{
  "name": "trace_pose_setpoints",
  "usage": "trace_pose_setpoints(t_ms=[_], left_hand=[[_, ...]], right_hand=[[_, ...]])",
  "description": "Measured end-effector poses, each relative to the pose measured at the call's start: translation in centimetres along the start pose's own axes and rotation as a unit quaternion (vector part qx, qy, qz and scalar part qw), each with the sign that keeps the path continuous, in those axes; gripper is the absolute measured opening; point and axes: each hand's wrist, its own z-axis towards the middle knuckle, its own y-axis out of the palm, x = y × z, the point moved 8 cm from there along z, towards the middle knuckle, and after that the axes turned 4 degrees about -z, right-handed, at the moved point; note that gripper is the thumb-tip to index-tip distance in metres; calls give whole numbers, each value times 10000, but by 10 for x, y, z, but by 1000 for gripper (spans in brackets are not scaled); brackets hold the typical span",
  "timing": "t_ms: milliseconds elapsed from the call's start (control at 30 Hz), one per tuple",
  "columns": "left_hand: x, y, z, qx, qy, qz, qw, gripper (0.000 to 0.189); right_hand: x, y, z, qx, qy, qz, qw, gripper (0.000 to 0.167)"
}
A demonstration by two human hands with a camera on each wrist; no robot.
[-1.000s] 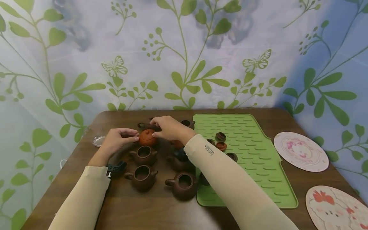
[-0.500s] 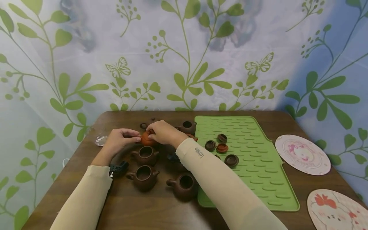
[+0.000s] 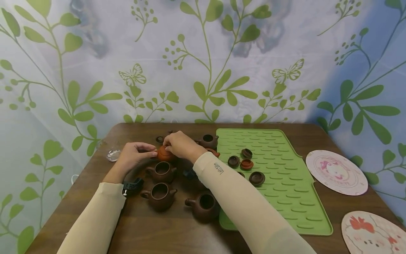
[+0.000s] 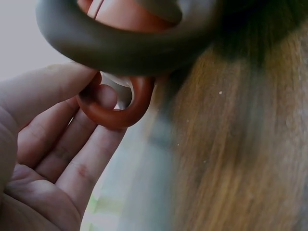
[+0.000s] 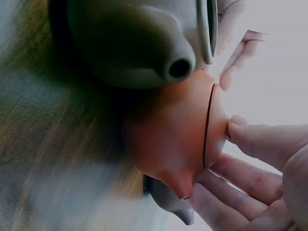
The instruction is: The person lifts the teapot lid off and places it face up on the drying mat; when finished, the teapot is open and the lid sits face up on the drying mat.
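An orange clay teapot [image 3: 164,155] with its lid on stands in the back left of a group of teapots. My left hand [image 3: 134,155] pinches its ring handle [image 4: 115,115] between thumb and fingers. Over the top, my right hand [image 3: 184,144] pinches the lid [image 5: 219,130], its thumb at the knob and its fingers near the rim and spout [image 5: 180,185]. In front of the orange pot stand two lidless brown teapots, a nearer one [image 3: 160,195] and a farther one [image 3: 162,171]. The farther one's handle crosses the left wrist view.
Another lidless brown teapot [image 3: 204,206] stands by the green mat [image 3: 285,197], and one more [image 3: 208,140] at the back. Several loose lids [image 3: 246,164] lie on the mat. Two round printed mats [image 3: 336,173] are at the right. A clear object [image 3: 113,155] sits at the left.
My right hand has shifted left, from the pot's side onto its lid, and its sleeve now uncovers more lids on the mat. My left hand stays at the handle.
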Motion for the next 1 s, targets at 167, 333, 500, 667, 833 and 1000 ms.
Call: trace_pose_setpoints(t_ms=[167,333,500,667,833,1000], left_hand=[[1,2,1,-1,23,-42,10000,36],[2,4,1,-11,7,-101,9999,36],[2,6,1,-32,-34,-156,9999,37],[3,7,1,-33,-11,-131,9999,37],[3,6,0,-3,-2,-127,9999,37],[1,3,-3,23,-3,-79,10000,38]], right_hand=[[3,-2,0,68,55,18,10000,27],[3,-3,-2,52,91,25,9999,26],[4,-9,-8,192,52,141,9997,25],[8,-22,-19,532,-83,477,9974,23],[14,-35,-36,844,-192,743,9935,24],[29,-42,-48,968,-150,951,9906,23]])
